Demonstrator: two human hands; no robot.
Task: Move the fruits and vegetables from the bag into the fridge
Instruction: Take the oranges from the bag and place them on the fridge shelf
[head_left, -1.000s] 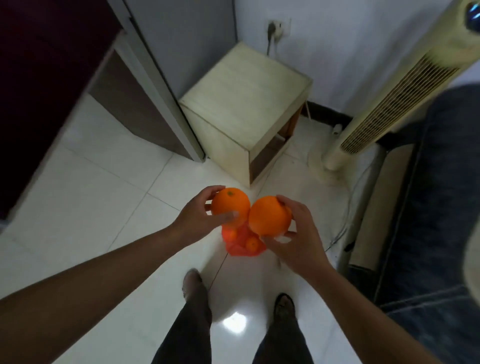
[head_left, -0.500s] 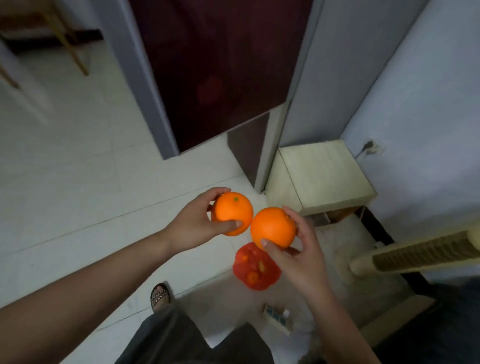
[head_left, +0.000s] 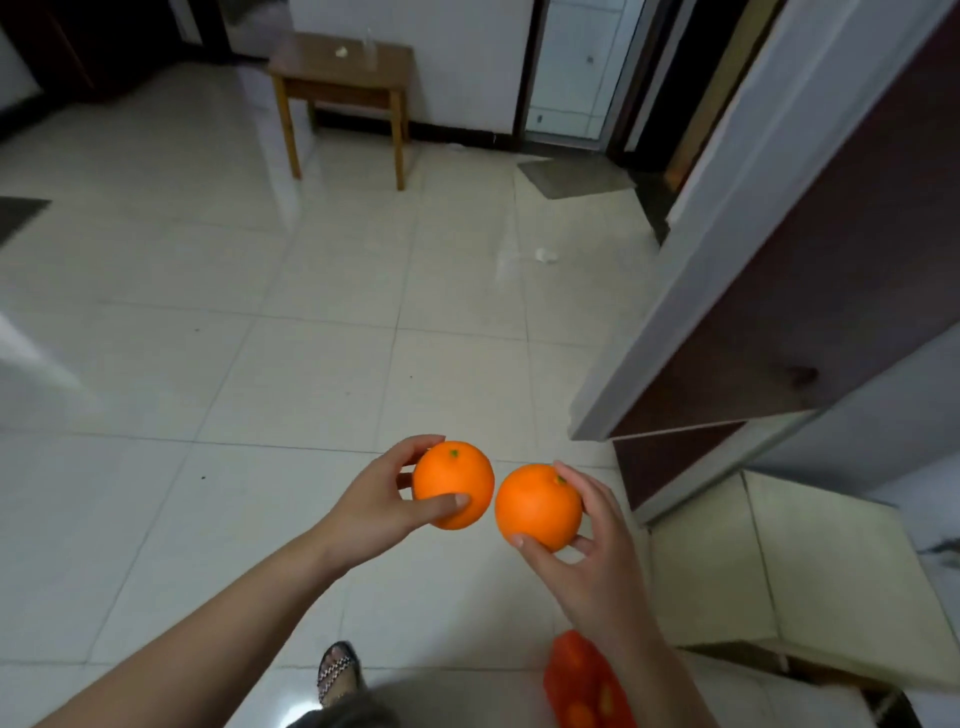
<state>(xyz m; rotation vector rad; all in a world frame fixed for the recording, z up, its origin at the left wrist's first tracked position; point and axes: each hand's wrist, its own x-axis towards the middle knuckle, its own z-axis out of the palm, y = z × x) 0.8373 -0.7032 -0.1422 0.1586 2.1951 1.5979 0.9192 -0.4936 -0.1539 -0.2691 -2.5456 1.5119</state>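
Two oranges are up off the floor, one to each hand. The left orange (head_left: 453, 480) is a smooth, round ball with bright, faintly glossy skin and a small green stem scar facing up. The left hand (head_left: 379, 506) grips it from the side, thumb laid across its lower front, the other fingers (head_left: 415, 447) curled round the far side. Just beside it is the right orange (head_left: 537, 506), equally round and waxy; whether the two skins meet I cannot tell. The right hand (head_left: 592, 566) holds this one from the right and below, thumb tip pressed at the bottom left and fingers wrapped over the top right by the stem nub. Both fruits sit out at the fingertips, not deep in the palms.

Down at the bottom edge, under the right wrist, the red bag (head_left: 582, 680) lies on the floor (head_left: 260, 338), orange shapes showing through its thin skin. The floor is glossy pale tile with thin grey joints. On the right stands the fridge (head_left: 779, 312), flat dark maroon fronts edged in grey. A pale, boxy, matt cabinet (head_left: 753, 571) stands just beside it.
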